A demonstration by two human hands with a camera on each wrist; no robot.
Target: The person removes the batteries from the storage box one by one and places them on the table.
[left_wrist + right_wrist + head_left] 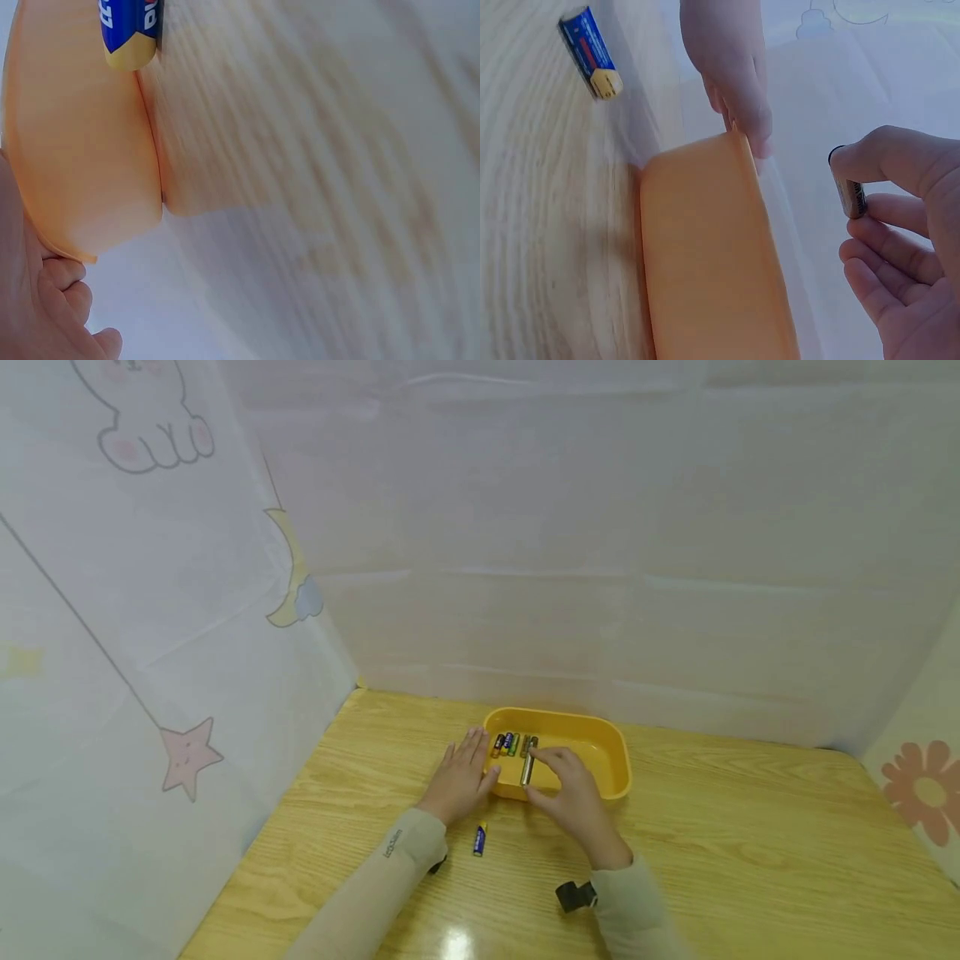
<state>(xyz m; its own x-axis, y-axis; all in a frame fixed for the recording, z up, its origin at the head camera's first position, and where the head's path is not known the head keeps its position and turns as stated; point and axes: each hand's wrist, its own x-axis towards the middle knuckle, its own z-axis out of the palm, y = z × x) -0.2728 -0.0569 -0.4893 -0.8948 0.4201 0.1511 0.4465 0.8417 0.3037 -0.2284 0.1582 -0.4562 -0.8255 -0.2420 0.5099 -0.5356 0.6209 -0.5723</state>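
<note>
My left hand (459, 781) holds the left end of the yellow plastic tray (618, 777). In the right wrist view its thumb (757, 120) lies over the rim, with another finger on the outer side. My right hand (576, 795) pinches a battery (527, 768) between thumb and fingers above the tray; the right wrist view shows this battery (847, 187) as dark and metallic. Several batteries (508, 743) lie side by side in the tray's left part. A blue and yellow battery (480, 839) lies on the table in front of the tray.
The wooden table (720, 852) carries the tray towards its back edge. White cloth walls (600, 527) with printed figures stand at the back and both sides. A black strap (575, 896) sits at the right wrist.
</note>
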